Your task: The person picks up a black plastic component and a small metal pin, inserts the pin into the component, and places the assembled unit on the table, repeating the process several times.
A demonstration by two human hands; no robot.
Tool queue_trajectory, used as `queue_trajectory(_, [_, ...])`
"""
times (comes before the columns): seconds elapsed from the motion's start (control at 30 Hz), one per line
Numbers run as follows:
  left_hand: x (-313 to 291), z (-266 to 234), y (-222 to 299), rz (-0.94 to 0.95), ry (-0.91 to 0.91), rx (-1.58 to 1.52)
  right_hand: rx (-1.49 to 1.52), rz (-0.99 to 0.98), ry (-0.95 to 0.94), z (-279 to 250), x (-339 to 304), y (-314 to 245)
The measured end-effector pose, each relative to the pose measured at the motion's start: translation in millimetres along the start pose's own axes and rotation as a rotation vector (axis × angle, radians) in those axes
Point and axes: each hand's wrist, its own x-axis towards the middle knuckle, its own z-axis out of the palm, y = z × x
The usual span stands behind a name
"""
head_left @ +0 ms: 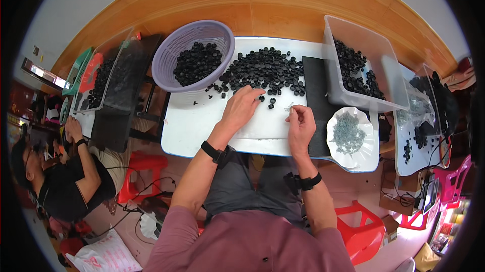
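Note:
My left hand [241,107] reaches over the white tabletop with thumb and forefinger closed on a small round black cap [261,98]. To its right, my right hand [301,123] is in a pinch, with a tiny clear piece [289,106] at its fingertips. Two loose black caps [272,103] sit between the hands. Just beyond them spreads a heap of black caps [262,72]. Beside my right hand, a white scalloped dish [371,135] holds many small, clear greyish pieces [348,133].
A purple basket [160,62] of black caps stands at the back left. At the back right is a clear plastic bin [399,82] with more caps, near a black board [316,100]. Another person [83,171] sits at the left. Red stools [361,231] stand below.

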Motion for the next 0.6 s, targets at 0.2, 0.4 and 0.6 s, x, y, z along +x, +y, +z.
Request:
queue_trajectory(0.2, [5, -2, -8, 0.014, -0.073, 0.039, -0.071, -0.045, 0.000, -1, 1, 0])
queue_trajectory(0.4, [1, -2, 2, 0.003, -0.014, -0.022, -0.101, -0.109, 0.024, -4, -1, -4])
queue_trajectory(0.6, [8, 16, 35, 0.269, 0.012, 0.000, -0.106, -0.200, 0.105, -9, -7, -1])
